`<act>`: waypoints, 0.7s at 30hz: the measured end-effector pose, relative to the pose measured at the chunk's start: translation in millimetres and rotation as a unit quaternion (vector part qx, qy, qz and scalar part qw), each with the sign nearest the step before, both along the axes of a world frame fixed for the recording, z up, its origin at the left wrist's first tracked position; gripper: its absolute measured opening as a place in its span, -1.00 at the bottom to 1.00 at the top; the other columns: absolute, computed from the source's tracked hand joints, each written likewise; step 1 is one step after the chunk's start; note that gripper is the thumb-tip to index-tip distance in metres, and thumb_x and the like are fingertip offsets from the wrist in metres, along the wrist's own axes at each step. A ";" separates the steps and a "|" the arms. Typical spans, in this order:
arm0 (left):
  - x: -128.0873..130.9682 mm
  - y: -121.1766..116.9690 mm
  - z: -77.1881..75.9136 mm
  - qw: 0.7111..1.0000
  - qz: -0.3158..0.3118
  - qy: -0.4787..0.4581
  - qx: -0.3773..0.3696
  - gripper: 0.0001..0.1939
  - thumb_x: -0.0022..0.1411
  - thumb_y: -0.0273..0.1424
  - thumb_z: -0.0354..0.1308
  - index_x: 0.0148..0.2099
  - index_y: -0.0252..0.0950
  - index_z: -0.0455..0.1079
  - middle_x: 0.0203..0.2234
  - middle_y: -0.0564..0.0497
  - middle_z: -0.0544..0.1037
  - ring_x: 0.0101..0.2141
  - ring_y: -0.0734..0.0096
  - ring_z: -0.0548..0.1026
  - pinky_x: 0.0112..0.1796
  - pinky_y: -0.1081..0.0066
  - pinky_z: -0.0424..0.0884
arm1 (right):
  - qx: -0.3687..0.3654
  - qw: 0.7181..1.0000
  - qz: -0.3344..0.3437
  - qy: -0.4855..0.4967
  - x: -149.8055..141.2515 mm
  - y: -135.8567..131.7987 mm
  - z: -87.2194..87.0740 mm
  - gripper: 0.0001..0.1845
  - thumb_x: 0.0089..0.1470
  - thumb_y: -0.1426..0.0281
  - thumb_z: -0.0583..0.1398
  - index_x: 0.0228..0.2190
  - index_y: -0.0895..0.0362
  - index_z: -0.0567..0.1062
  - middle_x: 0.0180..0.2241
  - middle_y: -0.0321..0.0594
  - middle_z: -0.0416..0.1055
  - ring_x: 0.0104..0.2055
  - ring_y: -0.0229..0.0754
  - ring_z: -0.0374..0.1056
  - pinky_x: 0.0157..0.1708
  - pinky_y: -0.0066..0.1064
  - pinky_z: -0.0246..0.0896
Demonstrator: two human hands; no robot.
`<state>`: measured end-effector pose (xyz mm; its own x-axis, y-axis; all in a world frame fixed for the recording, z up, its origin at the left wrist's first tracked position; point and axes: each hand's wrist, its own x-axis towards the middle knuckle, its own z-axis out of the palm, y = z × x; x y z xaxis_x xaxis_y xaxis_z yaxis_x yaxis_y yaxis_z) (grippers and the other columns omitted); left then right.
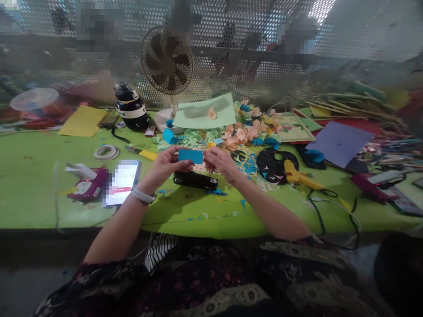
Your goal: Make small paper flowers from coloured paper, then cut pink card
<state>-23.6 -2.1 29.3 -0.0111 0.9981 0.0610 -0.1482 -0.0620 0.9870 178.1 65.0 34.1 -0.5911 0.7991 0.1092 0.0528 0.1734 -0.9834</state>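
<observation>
A small blue rectangular piece of paper (191, 156) is held up flat above the table, between both hands. My left hand (167, 164), with a pale watch band on its wrist, pinches it at its left and lower edge. At its right edge, the closed fingertips of my right hand (222, 164) grip the paper. Just beneath the hands lies a long black tool (195, 180) that looks like a stapler. Behind it spreads a heap of paper scraps and folded paper petals in peach (248, 132), green and blue. A yellow-handled cutter (148, 154) rests beside my left hand.
To the left are a tape roll (106, 152), a lit phone (121, 182) and a purple power socket box (86, 185). A fan (167, 61) and black bottle (132, 110) stand behind. On the right, a yellow glue gun (299, 175) trails its cord by purple paper (340, 143).
</observation>
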 end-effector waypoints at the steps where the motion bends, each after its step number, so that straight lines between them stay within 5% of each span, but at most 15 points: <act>1: 1.5 -0.4 -1.0 1.000 -0.017 0.005 -0.006 -0.47 -0.03 -0.35 0.50 -0.02 -0.33 0.41 -0.40 -0.02 0.67 -0.45 0.40 0.63 -0.34 0.42 0.60 | 0.006 1.000 0.010 -0.014 -0.8 -2.0 -0.3 -0.43 -0.05 -0.15 0.31 -0.47 0.08 0.34 -0.63 -0.40 0.34 -0.64 -0.34 0.26 -0.63 -0.47 0.18; 8: -0.1 -0.8 0.2 0.998 -0.057 0.026 -0.006 -0.49 0.01 -0.35 0.47 -0.01 -0.32 0.41 -0.42 0.02 0.66 -0.43 0.39 0.64 -0.31 0.41 0.60 | 0.033 0.997 0.057 -0.043 -1.1 -7.2 -3.6 -0.55 0.06 -0.03 0.27 -0.49 0.07 0.31 -0.68 -0.43 0.29 -0.70 -0.34 0.22 -0.67 -0.45 0.12; 21: -16.2 6.9 -2.6 0.997 0.039 0.048 0.034 -0.70 0.05 -0.21 0.44 -0.26 -0.30 0.53 -0.55 0.03 0.61 -0.55 0.51 0.55 -0.56 0.55 0.27 | -0.046 0.984 0.155 -0.077 3.4 -6.5 8.2 -0.59 0.06 0.04 0.28 -0.53 0.11 0.42 -0.71 -0.39 0.36 -0.70 -0.37 0.25 -0.67 -0.52 0.07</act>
